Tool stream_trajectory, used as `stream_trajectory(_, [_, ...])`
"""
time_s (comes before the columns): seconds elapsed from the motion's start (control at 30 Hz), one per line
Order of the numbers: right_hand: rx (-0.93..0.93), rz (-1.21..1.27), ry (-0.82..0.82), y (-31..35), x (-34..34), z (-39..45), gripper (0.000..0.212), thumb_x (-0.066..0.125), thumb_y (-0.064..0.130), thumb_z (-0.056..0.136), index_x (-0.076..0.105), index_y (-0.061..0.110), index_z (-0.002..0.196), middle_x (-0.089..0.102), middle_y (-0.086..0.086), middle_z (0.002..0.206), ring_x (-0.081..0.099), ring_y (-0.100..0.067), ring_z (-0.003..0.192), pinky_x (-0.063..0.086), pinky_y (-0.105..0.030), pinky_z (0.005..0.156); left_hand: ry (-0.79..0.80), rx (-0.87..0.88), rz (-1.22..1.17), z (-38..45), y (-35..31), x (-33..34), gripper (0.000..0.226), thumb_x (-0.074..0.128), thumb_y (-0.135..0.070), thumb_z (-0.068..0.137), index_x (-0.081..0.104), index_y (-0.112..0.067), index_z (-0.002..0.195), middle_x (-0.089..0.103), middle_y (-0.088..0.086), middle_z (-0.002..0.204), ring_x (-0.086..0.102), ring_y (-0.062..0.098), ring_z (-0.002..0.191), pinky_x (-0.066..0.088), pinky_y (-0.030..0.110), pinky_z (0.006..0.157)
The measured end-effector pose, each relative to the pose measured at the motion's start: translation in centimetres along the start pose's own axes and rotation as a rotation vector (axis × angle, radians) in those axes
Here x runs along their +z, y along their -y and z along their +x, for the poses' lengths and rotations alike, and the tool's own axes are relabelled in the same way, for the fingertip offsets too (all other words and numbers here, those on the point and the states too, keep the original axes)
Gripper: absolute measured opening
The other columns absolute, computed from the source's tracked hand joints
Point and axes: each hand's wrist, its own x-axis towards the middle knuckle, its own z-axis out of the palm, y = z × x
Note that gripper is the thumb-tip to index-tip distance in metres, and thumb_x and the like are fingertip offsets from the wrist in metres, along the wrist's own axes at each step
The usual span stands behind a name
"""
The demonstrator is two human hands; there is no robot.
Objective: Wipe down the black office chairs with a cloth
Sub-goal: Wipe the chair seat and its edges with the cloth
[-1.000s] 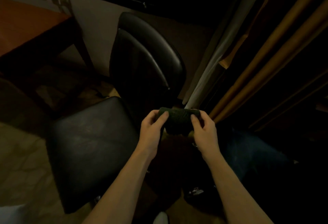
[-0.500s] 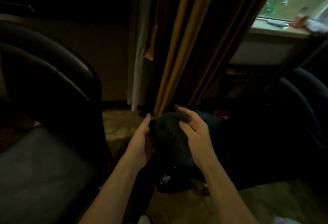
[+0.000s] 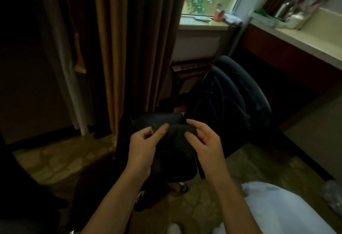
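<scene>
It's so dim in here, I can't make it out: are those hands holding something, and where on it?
Yes, a dark cloth. The left hand pinches its upper left edge, the right hand its upper right edge.

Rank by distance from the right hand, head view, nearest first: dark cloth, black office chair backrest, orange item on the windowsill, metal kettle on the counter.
1. dark cloth: pinched in the right hand, also held by the left hand.
2. black office chair backrest: just behind, up and right.
3. orange item: on the windowsill, far ahead.
4. metal kettle: on the counter, top right; roughly as far as the orange item, too close to call.
</scene>
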Motion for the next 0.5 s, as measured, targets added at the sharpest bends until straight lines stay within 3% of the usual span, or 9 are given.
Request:
stream_trajectory(0.17, [-0.068, -0.145, -0.079, -1.1, -6.9, 2.1, 0.021, 0.067, 0.017, 0.093, 0.070, 0.027, 0.110, 0.074, 0.004, 0.101, 0.069, -0.011, 0.100, 0.059, -0.042, 0.084, 0.006, 0.116, 0.089, 1.0, 1.2, 7.0, 0.018, 0.071, -0.026, 0.088, 0.077, -0.009, 0.088, 0.077, 0.010, 0.087, 0.075, 0.023, 0.085, 0.060, 0.039, 0.078])
stream_trajectory(0.27, [-0.177, -0.227, -0.153, -1.4, -11.5, 3.8, 0.015, 0.064, 0.015, 0.094, 0.070, 0.025, 0.103, 0.071, 0.011, 0.092, 0.068, -0.006, 0.091, 0.060, -0.035, 0.077, 0.009, 0.168, 0.158, 2.0, 2.8, 11.3, 0.022, 0.064, -0.031, 0.094, 0.072, -0.012, 0.084, 0.074, 0.006, 0.084, 0.072, 0.023, 0.085, 0.059, 0.030, 0.072])
stream_trajectory(0.4, [-0.282, -0.303, -0.201, -2.1, -18.2, 6.3, 0.012, 0.062, 0.013, 0.094, 0.066, 0.021, 0.102, 0.067, 0.008, 0.094, 0.065, -0.007, 0.091, 0.056, -0.029, 0.078, 0.000, 0.247, 0.208, 2.9, 5.2, 17.0, 0.022, 0.068, -0.031, 0.090, 0.067, -0.012, 0.080, 0.068, 0.016, 0.092, 0.068, 0.033, 0.090, 0.055, 0.053, 0.087])
stream_trajectory(0.5, [-0.286, -0.287, -0.221, -2.9, -22.4, 7.7, 0.014, 0.060, 0.010, 0.095, 0.067, 0.018, 0.104, 0.068, 0.007, 0.094, 0.065, -0.006, 0.091, 0.055, -0.023, 0.077, -0.076, 0.300, 0.202, 3.5, 6.6, 21.1, 0.032, 0.073, -0.043, 0.077, 0.062, -0.013, 0.072, 0.062, 0.004, 0.106, 0.064, 0.025, 0.102, 0.053, 0.052, 0.093])
